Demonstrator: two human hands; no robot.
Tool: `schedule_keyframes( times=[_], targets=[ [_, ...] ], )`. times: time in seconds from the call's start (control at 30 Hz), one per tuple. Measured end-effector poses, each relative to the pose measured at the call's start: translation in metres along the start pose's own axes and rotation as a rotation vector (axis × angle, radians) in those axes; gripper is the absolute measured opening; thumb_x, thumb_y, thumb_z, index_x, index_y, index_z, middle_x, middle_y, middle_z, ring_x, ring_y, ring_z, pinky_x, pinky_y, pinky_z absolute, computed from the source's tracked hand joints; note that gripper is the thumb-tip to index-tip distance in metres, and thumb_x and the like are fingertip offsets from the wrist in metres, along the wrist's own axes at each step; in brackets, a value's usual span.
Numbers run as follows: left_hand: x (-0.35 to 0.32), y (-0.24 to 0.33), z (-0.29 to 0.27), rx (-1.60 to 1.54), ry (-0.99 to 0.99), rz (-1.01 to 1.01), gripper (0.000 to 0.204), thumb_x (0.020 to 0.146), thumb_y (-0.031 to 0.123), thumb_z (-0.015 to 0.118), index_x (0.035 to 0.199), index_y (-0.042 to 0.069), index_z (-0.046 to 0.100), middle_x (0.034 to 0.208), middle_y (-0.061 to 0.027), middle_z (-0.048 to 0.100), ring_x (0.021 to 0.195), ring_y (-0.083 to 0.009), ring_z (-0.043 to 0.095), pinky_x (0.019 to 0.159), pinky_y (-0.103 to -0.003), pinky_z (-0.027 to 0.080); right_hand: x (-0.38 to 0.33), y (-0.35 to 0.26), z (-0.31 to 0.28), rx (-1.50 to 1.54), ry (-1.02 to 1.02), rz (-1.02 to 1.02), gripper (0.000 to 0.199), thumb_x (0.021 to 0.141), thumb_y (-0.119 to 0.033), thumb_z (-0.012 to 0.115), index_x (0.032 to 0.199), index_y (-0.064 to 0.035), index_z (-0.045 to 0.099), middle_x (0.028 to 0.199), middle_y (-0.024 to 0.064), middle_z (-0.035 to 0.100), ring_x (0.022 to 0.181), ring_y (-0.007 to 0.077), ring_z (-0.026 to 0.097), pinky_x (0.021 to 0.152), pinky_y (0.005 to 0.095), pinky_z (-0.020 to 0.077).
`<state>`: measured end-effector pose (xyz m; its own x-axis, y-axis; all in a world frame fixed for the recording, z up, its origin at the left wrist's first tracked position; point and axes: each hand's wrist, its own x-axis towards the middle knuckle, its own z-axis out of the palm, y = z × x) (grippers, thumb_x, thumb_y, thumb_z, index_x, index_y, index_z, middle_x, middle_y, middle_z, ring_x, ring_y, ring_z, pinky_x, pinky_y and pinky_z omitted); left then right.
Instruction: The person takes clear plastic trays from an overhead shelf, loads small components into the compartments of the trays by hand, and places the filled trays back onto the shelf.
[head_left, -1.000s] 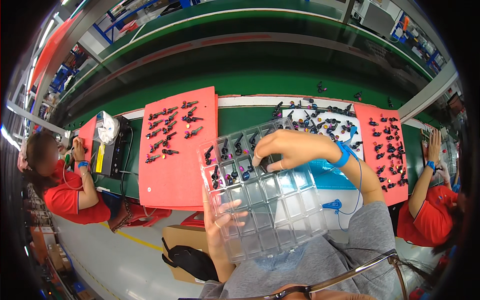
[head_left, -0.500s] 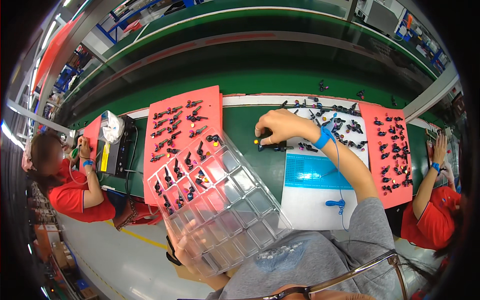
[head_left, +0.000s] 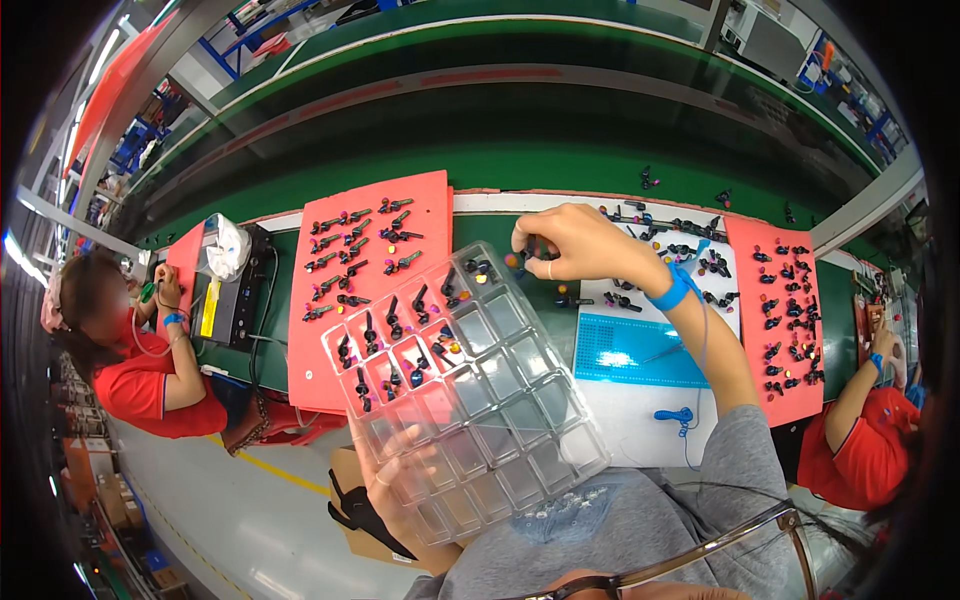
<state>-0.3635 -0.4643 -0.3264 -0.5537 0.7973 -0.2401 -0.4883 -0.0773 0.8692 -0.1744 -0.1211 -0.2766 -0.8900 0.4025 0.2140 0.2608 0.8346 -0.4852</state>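
Note:
Beneath a clear plastic tray [head_left: 492, 436], my left hand [head_left: 392, 488] grips it from its near left edge, fingers showing through the plastic. The tray tilts over the bench, and its far left compartments hold several small black earbud-like parts [head_left: 394, 318] with purple or orange ends. Just beyond the tray's far right corner, my right hand [head_left: 578, 243] pinches a small black part [head_left: 526, 254]; the fingers partly hide it. A blue wrist strap [head_left: 677, 288] circles my right wrist. Below this hand another black part [head_left: 573, 301] lies on the green bench.
Pink foam sheets [head_left: 425, 215] with rows of black parts lie left and right. A white sheet [head_left: 625, 425] bears a blue perforated mat [head_left: 630, 350] and more parts. Co-workers sit at the left [head_left: 150, 375] and right [head_left: 860, 445]. A black box [head_left: 235, 305] stands left.
My left hand and the tray have moved to the right and slightly up. My right hand has shifted a little right with the small part, now nearer the tray's corner.

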Motion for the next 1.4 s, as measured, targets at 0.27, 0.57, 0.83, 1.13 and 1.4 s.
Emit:
schedule_keyframes(
  times=[0.27,0.57,0.83,1.13,1.4],
  targets=[
    [0.01,-0.009,0.018,0.023,-0.109,-0.048,0.099,0.074,0.014,0.059,0.149,0.022,-0.004,0.108,-0.022,0.062,0.082,-0.0325,0.068,0.056,-0.034,0.058,-0.014,-0.053,0.009,-0.038,-0.156,-0.177,0.018,0.074,-0.017,0.065,0.089,-0.0081,0.061,0.081,0.0071,0.065,0.076,0.0285,0.063,0.063,0.0382,0.0487],
    [0.011,-0.012,0.013,-0.033,-0.105,-0.021,0.1,0.073,0.013,0.059,0.149,0.022,-0.006,0.106,-0.023,0.062,0.081,-0.0331,0.068,0.056,-0.035,0.059,-0.023,-0.036,0.0,-0.131,0.053,0.164,0.023,0.069,-0.026,0.073,0.076,-0.0054,0.065,0.073,0.0098,0.065,0.069,0.0304,0.064,0.06,0.0395,0.0488],
    [0.011,-0.009,0.02,0.006,-0.112,-0.029,0.101,0.072,0.016,0.06,0.149,0.021,-0.005,0.105,-0.0224,0.062,0.08,-0.0328,0.068,0.055,-0.035,0.059,-0.048,-0.002,0.043,-0.438,-0.209,0.172,0.021,0.064,-0.016,0.072,0.079,-0.0033,0.065,0.068,0.0128,0.063,0.066,0.0326,0.064,0.058,0.042,0.05],
    [0.011,-0.013,0.014,-0.016,-0.133,-0.027,0.101,0.075,0.015,0.062,0.148,0.023,-0.007,0.108,-0.0238,0.062,0.083,-0.0334,0.068,0.057,-0.036,0.059,-0.035,-0.028,-0.018,-0.021,0.08,0.024,0.018,0.074,-0.005,0.061,0.092,-0.0045,0.065,0.086,0.011,0.063,0.082,0.029,0.062,0.071,0.0378,0.051],
    [0.014,-0.013,0.025,-0.014,-0.159,-0.066,0.102,0.075,0.015,0.063,0.148,0.023,-0.007,0.109,-0.0238,0.061,0.084,-0.0339,0.068,0.057,-0.037,0.06,-0.049,-0.048,-0.006,-0.028,-0.146,-0.104,0.022,0.07,-0.005,0.063,0.093,-0.0045,0.064,0.091,0.0085,0.063,0.088,0.0272,0.061,0.071,0.038,0.0517]
  ],
)
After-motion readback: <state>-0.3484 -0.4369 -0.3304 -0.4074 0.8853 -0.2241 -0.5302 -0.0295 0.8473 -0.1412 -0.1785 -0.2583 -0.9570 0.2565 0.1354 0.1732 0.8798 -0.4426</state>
